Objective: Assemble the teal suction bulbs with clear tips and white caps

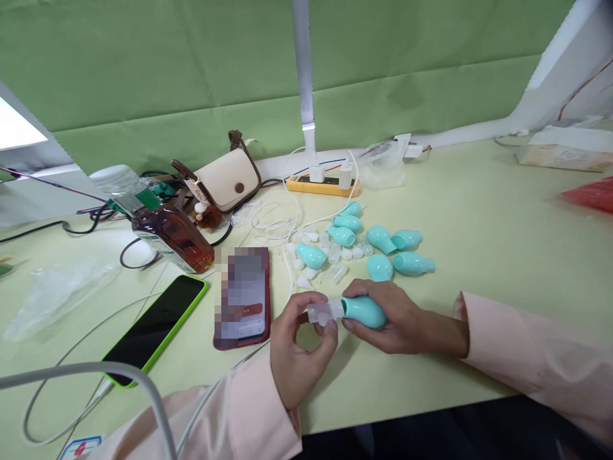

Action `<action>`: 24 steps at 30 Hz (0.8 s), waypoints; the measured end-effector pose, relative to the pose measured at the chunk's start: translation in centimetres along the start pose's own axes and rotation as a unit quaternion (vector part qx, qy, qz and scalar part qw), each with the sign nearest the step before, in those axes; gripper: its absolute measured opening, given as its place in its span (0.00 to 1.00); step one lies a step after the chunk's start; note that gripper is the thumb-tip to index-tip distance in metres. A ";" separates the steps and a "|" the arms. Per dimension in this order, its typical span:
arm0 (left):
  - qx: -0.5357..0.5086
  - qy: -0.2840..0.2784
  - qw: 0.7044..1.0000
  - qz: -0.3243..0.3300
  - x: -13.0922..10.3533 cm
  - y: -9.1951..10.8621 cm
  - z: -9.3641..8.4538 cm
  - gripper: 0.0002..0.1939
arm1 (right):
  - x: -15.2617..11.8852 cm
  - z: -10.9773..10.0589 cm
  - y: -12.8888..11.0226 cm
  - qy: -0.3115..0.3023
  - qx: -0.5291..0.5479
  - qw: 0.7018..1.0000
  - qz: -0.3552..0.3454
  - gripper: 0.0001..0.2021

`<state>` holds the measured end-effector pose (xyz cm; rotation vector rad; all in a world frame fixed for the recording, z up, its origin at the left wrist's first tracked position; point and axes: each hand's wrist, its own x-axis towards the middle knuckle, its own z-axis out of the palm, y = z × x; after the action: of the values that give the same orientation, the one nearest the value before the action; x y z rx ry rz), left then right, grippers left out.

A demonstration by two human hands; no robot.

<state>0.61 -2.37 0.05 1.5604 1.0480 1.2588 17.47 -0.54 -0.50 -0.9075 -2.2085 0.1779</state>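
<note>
Teal bulb (368,312): over the near part of the table (479,236), gripped by the fingers of the right hand (405,322).
Clear piece (325,312): at the bulb's mouth, pinched by the left hand's (301,364) fingers.
Fit: seemingly under way; how deep it sits cannot be told.
Other teal bulbs (311,255): behind, apparently unfitted, beside loose clear parts (338,273).
Farther: yellow power strip (301,186).

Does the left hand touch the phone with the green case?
No, the left hand pinches a translucent plastic piece, while the green-cased phone lies apart on the table.
</note>
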 end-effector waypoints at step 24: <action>-0.119 -0.086 0.976 -0.160 1.0 0.0 -0.6 0.08 | 0.8 -1.3 -0.2 -0.071 -0.190 0.968 -0.151 0.08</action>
<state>0.15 -1.37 0.40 1.2377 0.9541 0.9708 17.89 -0.33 1.02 -0.7565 -2.5330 -0.3453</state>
